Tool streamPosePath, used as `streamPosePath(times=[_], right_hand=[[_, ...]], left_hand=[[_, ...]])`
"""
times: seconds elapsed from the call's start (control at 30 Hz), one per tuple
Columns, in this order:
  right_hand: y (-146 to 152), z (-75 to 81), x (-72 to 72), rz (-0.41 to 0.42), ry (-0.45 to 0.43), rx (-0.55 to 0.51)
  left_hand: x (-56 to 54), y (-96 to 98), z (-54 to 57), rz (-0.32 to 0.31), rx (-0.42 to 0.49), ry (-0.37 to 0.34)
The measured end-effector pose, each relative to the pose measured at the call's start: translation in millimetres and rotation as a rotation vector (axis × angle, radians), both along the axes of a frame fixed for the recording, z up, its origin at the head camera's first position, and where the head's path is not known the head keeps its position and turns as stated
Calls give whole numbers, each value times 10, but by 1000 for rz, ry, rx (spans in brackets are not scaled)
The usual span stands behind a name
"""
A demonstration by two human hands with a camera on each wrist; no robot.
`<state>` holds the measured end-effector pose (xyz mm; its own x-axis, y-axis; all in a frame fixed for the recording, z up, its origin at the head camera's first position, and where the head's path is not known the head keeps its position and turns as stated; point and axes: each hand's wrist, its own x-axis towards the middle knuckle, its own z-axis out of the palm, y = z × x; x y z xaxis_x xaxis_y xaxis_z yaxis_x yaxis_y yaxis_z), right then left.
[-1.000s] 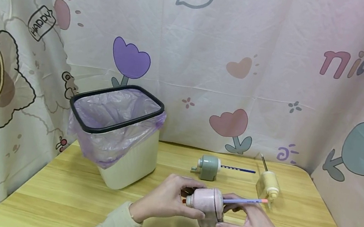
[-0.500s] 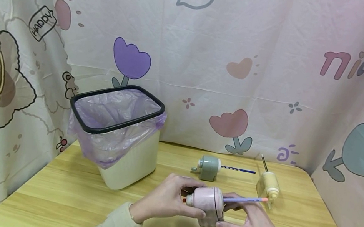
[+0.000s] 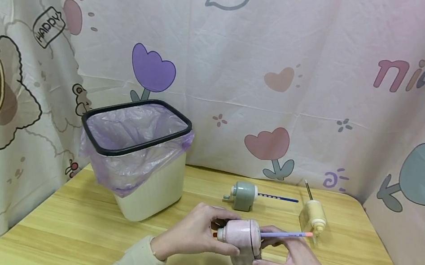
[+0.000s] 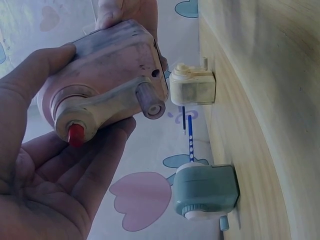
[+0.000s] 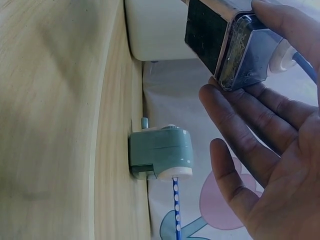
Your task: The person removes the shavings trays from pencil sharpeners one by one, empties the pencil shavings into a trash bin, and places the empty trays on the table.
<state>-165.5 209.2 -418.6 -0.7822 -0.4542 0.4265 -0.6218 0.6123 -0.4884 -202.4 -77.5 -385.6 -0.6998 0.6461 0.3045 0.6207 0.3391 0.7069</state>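
Pinching pink sharpener (image 3: 237, 232) in left hand (image 3: 194, 234), clear drawer (image 5: 257, 56) in right hand (image 3: 300, 263); jerky pull could spill its contents.

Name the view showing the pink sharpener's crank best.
Left wrist: the crank faces the camera, uncovered from hub to knob. The head view shows little beyond its red tip beside the left hand; the right wrist view doesn't clearly show it.

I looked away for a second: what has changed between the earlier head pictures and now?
Nothing has visibly moved, and nothing was taken hold of or let go. The left hand and right hand still hold the pink sharpener; the green sharpener, yellow sharpener and bin stayed put.
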Motion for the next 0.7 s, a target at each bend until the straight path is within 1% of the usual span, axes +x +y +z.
streamPosePath(times=[0.17,0.3,0.47,0.7], right_hand=[[-1,2,1,6,5,-1],[1,-4,1,-5,15,4],[-9,-10,-6,-17,7,-10],[-10,-12,-11,-19,5,-11]], left_hand=[[-4,3,-3,-5,10,-1],[-2,5,4,6,7,10],[0,7,7,19,6,9],[-2,8,4,18,10,10]])
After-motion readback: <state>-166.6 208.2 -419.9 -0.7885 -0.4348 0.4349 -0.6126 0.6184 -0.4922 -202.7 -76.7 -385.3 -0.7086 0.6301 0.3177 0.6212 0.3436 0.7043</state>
